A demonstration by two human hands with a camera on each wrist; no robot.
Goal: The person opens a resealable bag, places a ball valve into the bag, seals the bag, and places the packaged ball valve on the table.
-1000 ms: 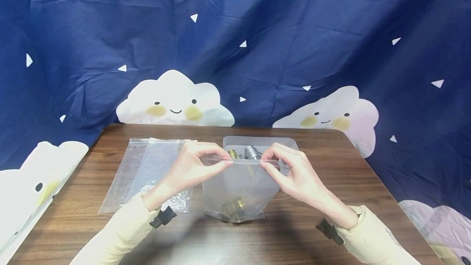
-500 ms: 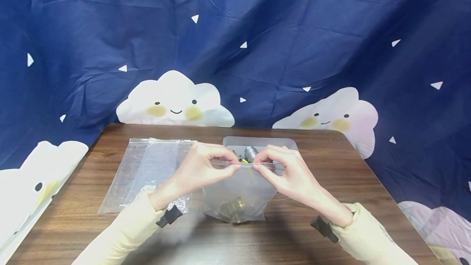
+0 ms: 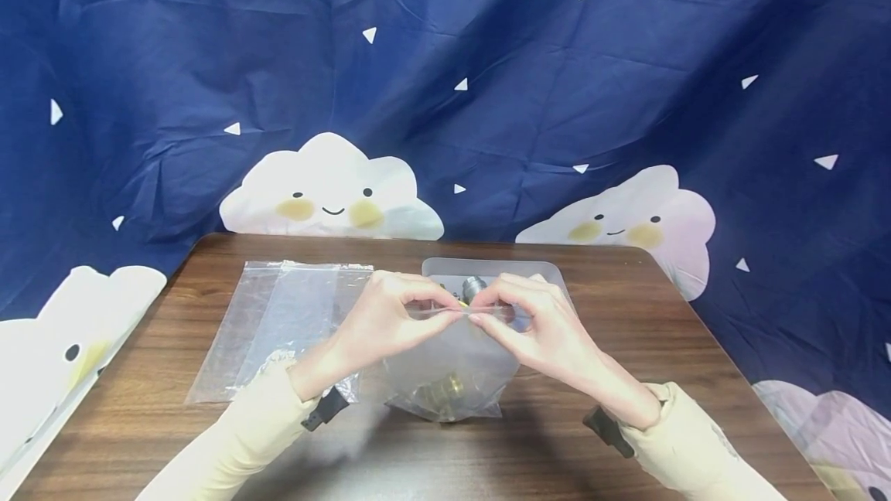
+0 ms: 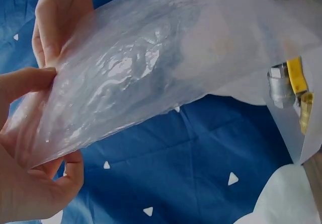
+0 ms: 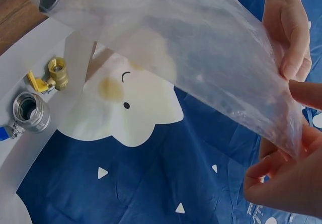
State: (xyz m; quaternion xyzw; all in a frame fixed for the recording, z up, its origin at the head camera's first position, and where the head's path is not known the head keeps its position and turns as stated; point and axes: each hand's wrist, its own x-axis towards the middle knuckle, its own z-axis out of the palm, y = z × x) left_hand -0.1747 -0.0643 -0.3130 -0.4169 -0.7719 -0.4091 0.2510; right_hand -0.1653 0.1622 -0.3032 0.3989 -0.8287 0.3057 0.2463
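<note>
A clear plastic bag hangs upright from both hands, with a brass fitting at its bottom. My left hand pinches the bag's top edge between thumb and fingers. Close beside it, my right hand pinches the same edge, the fingertips of both hands nearly meeting. In the left wrist view the bag stretches away from the fingers. The right wrist view has the bag held at its edge by both hands.
Behind the bag stands a translucent bin with a silver valve; the right wrist view also shows a brass valve with a yellow handle in it. Flat clear bags lie on the wooden table at the left.
Both hands have moved toward each other along the bag's top edge, mostly the left hand to the right and the right hand slightly to the left. The bag's bottom has stayed in place.
</note>
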